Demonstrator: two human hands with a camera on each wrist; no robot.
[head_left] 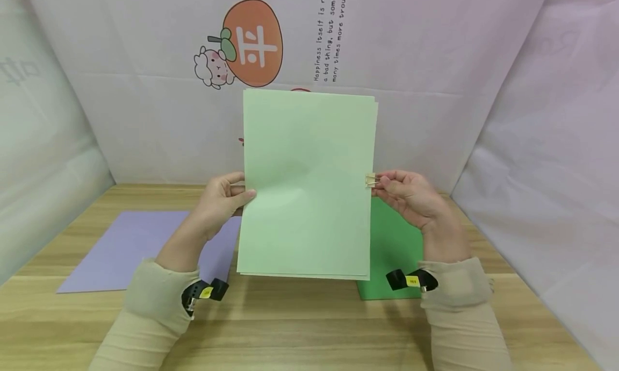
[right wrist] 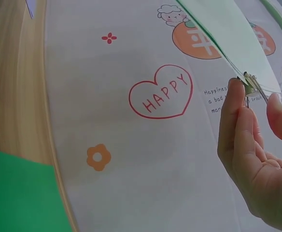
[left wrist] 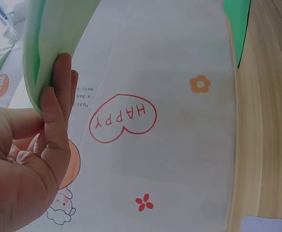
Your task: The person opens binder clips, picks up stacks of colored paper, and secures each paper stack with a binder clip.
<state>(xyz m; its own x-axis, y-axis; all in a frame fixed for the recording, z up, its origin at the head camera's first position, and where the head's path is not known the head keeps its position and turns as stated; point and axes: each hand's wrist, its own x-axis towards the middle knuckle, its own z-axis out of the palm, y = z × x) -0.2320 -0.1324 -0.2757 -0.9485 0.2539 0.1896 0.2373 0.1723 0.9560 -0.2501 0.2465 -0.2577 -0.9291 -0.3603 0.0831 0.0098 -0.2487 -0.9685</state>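
Note:
A small stack of light green paper sheets (head_left: 307, 199) is held upright above the table, its edges slightly offset. My left hand (head_left: 226, 199) pinches the stack's left edge, thumb in front and fingers behind. On the right edge sits a pale gold binder clip (head_left: 370, 180) with wire handles. My right hand (head_left: 411, 196) pinches those handles between thumb and fingers. In the right wrist view the binder clip (right wrist: 250, 84) straddles the paper edge. From the left wrist, the sheets (left wrist: 59, 34) bend a little where the left fingers grip them.
On the wooden table (head_left: 290, 328), purple paper (head_left: 145, 236) lies at the left and dark green paper (head_left: 394, 252) at the right, partly behind the raised sheets. White printed cloth (head_left: 411, 54) stands at the back, with white cloth walls on both sides.

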